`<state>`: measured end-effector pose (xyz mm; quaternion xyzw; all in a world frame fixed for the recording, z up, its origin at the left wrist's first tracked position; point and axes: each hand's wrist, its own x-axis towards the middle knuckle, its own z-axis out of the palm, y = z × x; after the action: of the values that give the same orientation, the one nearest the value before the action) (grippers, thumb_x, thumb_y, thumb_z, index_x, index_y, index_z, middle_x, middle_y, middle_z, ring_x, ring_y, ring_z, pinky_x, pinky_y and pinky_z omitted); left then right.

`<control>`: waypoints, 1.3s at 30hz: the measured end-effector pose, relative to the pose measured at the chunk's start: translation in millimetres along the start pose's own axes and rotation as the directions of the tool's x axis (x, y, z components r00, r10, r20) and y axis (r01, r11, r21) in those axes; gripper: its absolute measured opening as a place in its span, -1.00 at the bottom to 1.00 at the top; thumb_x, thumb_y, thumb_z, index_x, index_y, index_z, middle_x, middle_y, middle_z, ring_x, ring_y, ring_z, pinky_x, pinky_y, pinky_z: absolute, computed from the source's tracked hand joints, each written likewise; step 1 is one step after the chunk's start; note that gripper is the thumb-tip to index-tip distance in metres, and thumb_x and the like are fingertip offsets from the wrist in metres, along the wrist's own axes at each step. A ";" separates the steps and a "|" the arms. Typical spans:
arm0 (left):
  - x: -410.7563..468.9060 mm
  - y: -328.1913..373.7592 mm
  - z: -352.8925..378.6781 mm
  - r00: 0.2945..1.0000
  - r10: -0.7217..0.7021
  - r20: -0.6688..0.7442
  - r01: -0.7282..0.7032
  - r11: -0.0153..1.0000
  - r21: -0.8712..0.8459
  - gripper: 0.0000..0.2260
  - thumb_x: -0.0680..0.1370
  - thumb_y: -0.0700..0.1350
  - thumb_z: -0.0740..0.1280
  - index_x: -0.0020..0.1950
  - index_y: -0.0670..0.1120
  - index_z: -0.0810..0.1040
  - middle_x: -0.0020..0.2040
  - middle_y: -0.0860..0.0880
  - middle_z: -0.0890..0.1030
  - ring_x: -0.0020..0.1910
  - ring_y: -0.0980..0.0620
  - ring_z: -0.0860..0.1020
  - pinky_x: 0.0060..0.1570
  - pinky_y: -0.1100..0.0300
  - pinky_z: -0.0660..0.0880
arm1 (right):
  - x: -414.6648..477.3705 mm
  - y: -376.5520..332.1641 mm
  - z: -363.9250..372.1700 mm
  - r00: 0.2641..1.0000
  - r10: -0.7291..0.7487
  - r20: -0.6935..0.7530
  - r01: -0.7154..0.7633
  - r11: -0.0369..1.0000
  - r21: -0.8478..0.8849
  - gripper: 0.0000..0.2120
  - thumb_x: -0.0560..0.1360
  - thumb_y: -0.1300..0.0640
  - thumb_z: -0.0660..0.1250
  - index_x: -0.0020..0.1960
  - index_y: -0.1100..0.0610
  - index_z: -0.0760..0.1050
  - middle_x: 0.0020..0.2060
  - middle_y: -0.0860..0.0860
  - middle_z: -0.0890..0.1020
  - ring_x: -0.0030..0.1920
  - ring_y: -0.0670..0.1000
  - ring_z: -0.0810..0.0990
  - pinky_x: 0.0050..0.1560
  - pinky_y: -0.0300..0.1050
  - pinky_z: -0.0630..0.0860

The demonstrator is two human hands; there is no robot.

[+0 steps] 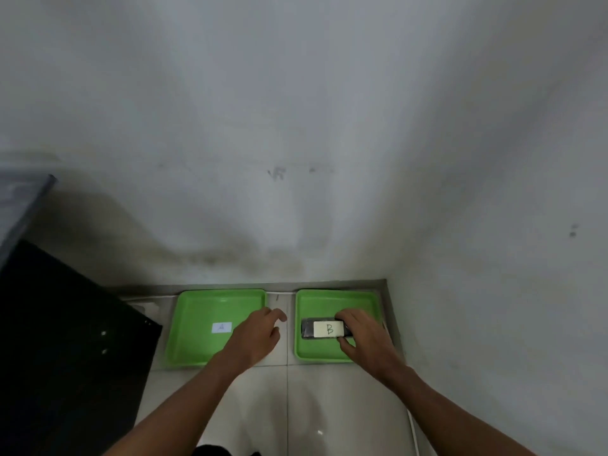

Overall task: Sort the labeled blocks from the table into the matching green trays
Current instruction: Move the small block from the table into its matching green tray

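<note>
Two green trays lie side by side on a pale tiled surface against the wall. The left tray (197, 311) carries a white label marked A (221, 327) on its floor. Inside the right tray (332, 299) lies a dark block with a white label marked B (324, 329). My right hand (365, 334) grips the block's right end, fingers behind it and thumb in front. My left hand (256, 337) hovers over the right edge of the left tray and the gap between the trays, fingers loosely spread, holding nothing.
A black panel (65, 340) stands at the left, close to the left tray. White walls close in behind and to the right of the trays. Pale tiles (296, 406) stretch toward me between my forearms.
</note>
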<state>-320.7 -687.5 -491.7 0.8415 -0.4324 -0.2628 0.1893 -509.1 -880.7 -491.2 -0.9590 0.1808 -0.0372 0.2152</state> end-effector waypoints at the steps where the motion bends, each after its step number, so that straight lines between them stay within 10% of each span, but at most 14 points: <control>1: 11.1 -9.8 19.6 1.000 0.012 -0.014 -0.011 1.000 0.026 -0.71 0.61 -0.18 0.22 0.33 -0.01 0.48 0.21 -0.04 0.54 0.20 -0.03 0.51 0.08 0.09 0.51 | 0.2 15.9 22.8 1.000 -0.001 -0.005 0.001 1.000 -0.007 -0.72 0.41 0.12 0.39 0.11 0.05 0.49 -0.01 -0.03 0.60 -0.02 -0.01 0.53 -0.06 -0.13 0.48; 11: 101.2 -80.1 211.7 0.997 0.073 -0.026 -0.066 0.975 0.212 -0.64 0.58 -0.20 0.20 0.38 -0.05 0.45 0.29 -0.10 0.52 0.24 -0.10 0.48 0.14 0.00 0.50 | -9.6 156.6 218.1 0.998 0.044 -0.047 -0.046 0.998 -0.041 -0.71 0.43 0.14 0.39 0.15 0.08 0.49 0.03 0.01 0.61 0.05 0.06 0.53 -0.02 0.00 0.53; 39: 269.3 -163.6 363.5 0.983 -0.127 0.130 0.076 0.938 0.339 -0.51 0.63 -0.19 0.18 0.57 -0.09 0.20 0.62 -0.25 0.00 0.61 -0.23 -0.01 0.57 -0.15 0.09 | 136.0 338.4 345.2 0.920 0.321 0.225 -0.339 0.940 0.044 -0.65 0.50 0.22 0.32 0.28 0.11 0.42 0.21 0.07 0.53 0.25 0.07 0.47 0.16 0.03 0.52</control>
<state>-306.9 -852.7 -943.3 0.8604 -0.4395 -0.2581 -0.0021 -442.9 -1077.1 -948.6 -0.9035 0.3138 0.0960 0.2758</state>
